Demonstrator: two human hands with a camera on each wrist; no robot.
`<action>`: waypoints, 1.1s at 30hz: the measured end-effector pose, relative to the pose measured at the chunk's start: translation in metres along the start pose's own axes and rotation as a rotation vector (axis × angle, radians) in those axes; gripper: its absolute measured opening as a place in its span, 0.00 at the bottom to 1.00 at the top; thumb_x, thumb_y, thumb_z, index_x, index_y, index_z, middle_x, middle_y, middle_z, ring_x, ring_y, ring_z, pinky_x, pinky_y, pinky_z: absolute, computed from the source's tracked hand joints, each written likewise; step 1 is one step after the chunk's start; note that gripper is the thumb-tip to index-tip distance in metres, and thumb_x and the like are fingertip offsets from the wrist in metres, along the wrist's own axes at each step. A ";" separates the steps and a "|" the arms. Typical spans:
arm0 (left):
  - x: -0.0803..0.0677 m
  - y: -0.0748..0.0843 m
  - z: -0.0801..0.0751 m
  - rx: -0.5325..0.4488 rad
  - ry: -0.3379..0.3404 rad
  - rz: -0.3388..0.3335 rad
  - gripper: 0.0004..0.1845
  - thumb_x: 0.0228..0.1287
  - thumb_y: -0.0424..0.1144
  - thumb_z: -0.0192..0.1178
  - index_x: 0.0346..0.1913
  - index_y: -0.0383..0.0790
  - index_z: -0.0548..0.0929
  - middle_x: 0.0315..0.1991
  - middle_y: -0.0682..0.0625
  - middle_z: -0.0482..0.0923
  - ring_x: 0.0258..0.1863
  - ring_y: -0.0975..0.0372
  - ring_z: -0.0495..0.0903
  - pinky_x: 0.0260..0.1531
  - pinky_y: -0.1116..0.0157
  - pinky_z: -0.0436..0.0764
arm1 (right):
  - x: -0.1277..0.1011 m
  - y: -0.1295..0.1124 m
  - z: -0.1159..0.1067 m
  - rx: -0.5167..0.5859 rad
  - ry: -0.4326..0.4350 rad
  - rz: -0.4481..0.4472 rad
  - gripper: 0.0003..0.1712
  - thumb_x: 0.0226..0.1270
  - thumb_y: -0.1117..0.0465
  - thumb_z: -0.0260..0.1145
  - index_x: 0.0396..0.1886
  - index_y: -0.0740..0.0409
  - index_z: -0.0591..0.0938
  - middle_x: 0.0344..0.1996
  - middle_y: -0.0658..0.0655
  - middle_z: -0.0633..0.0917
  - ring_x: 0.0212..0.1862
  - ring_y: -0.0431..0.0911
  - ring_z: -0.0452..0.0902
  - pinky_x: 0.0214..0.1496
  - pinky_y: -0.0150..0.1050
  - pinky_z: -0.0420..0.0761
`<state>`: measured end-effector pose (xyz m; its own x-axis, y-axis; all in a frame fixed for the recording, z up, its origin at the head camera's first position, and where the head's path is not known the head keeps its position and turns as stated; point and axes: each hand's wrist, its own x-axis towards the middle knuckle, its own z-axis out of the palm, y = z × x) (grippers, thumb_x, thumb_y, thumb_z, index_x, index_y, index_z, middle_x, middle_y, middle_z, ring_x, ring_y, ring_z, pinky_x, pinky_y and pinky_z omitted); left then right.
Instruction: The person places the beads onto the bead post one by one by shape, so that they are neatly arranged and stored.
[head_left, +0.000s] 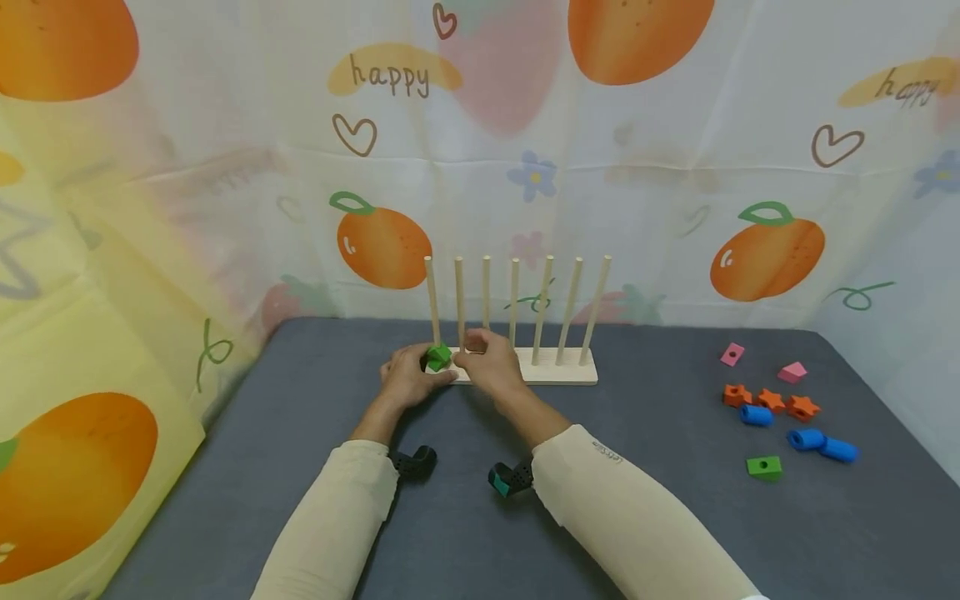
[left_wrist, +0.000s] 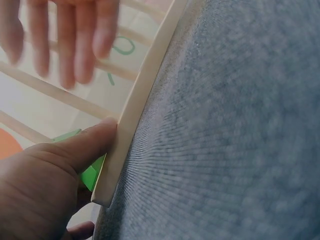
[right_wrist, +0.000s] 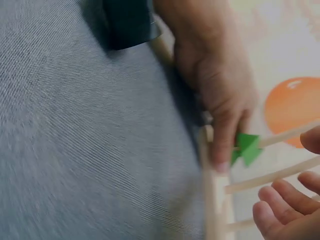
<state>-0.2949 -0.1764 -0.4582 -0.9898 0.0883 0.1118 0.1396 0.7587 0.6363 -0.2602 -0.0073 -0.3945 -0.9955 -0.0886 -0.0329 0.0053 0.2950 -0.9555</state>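
Green triangle blocks [head_left: 437,357] sit at the foot of the leftmost peg of the wooden peg rack [head_left: 555,372], and by the look of it they are the only pieces threaded so far. The left hand [head_left: 407,379] pinches them against the base; the right hand [head_left: 487,358] hangs just beside, fingers loose and apart, holding nothing. Pink, orange, blue and green pieces [head_left: 780,412] lie well apart to the right, unsorted. Grey felt [head_left: 645,500] covers the table; a fruit-printed curtain [head_left: 225,167] backs it.
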 end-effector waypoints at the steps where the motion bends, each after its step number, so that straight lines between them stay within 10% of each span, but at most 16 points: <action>1: 0.000 -0.001 -0.001 0.001 0.001 -0.001 0.30 0.56 0.52 0.70 0.60 0.44 0.79 0.54 0.44 0.76 0.57 0.47 0.67 0.55 0.45 0.55 | -0.002 -0.003 -0.003 -0.006 -0.008 -0.015 0.26 0.65 0.60 0.65 0.63 0.56 0.75 0.55 0.56 0.79 0.56 0.50 0.75 0.50 0.46 0.76; 20: -0.001 0.004 -0.004 0.004 -0.032 -0.036 0.33 0.56 0.53 0.70 0.63 0.43 0.76 0.61 0.42 0.72 0.63 0.47 0.62 0.58 0.47 0.52 | -0.057 -0.059 -0.082 0.070 -0.047 -0.231 0.25 0.67 0.60 0.66 0.63 0.53 0.74 0.53 0.55 0.79 0.54 0.47 0.75 0.55 0.47 0.73; 33: -0.003 0.003 -0.004 -0.014 -0.032 -0.033 0.34 0.57 0.52 0.70 0.64 0.41 0.74 0.62 0.41 0.70 0.64 0.46 0.60 0.59 0.46 0.50 | -0.091 -0.066 -0.150 0.097 0.075 -0.363 0.27 0.68 0.63 0.66 0.64 0.62 0.72 0.53 0.61 0.79 0.54 0.48 0.75 0.55 0.39 0.74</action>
<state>-0.2910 -0.1769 -0.4536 -0.9942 0.0844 0.0662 0.1071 0.7527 0.6496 -0.1839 0.1241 -0.2848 -0.9384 -0.0999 0.3309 -0.3436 0.1652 -0.9245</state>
